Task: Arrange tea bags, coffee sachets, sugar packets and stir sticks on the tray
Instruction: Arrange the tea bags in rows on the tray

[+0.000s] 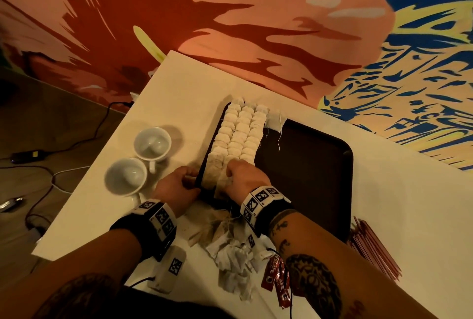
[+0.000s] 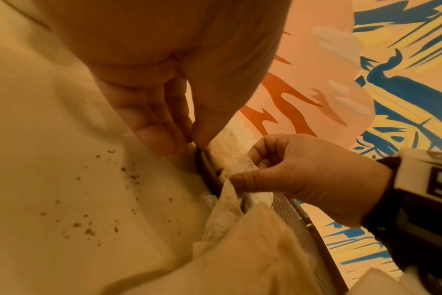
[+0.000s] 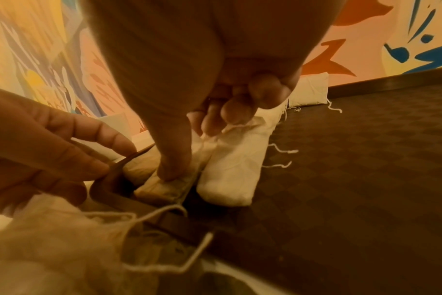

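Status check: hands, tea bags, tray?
Left hand steadies tray edge. Right hand pinches tea bag into near rows. Loose bags wait beside.

Dim warm light, soft blur, wide-angle edge distortion.

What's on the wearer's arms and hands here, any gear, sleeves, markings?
Both hands bare, no sleeves. Left wrist and right wrist each carry a black band with a white block of black square tags. The right forearm shows dark tattoos; the left has one near the elbow.
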Demonstrator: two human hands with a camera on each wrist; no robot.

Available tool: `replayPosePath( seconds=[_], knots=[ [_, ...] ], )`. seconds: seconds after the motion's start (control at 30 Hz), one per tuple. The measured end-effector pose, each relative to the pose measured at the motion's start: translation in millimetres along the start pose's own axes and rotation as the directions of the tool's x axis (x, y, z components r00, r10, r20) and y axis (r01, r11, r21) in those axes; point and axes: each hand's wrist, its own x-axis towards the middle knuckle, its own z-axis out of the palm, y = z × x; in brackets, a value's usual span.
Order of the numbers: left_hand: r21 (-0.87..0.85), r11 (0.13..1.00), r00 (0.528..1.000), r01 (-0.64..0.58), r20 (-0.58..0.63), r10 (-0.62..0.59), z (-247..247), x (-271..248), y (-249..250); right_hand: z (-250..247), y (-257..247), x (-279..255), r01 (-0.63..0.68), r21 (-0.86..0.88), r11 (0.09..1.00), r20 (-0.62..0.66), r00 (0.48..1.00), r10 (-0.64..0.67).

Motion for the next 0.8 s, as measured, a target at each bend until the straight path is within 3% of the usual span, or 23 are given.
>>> replayPosePath(
  seconds=[0.23, 0.3, 0.4, 0.53, 0.67, 0.8],
  knots=[
    [0.016, 0.997, 0.995, -0.073, -0.065, 0.074, -1, -28, 3, 1, 11, -19, -0.003, 0.12, 0.993, -0.083, 0.997, 0.013],
    [0.005, 0.991, 0.991, -0.132, -0.013, 0.132, -3, -48, 6, 4, 16, -28, -0.015, 0.148, 0.989, -0.085, 0.996, 0.028],
    [-0.028, 0.983, 0.969, -0.181, 0.167, 0.183, -2, -75, 6, 16, 28, -45, -0.039, 0.172, 0.984, -0.073, 0.996, 0.052],
    [0.25, 0.942, 0.95, -0.224, 0.274, 0.153, 18, -86, -7, 39, 41, -65, -0.055, 0.16, 0.986, -0.077, 0.995, 0.068],
    [0.357, 0.888, 0.939, -0.289, 0.284, 0.192, 45, -80, -21, 51, 46, -82, -0.032, 0.132, 0.991, -0.108, 0.993, 0.047],
    [0.39, 0.876, 0.955, -0.283, 0.196, 0.221, 51, -78, -24, 52, 48, -91, -0.005, 0.131, 0.991, -0.101, 0.995, 0.018]
  ],
)
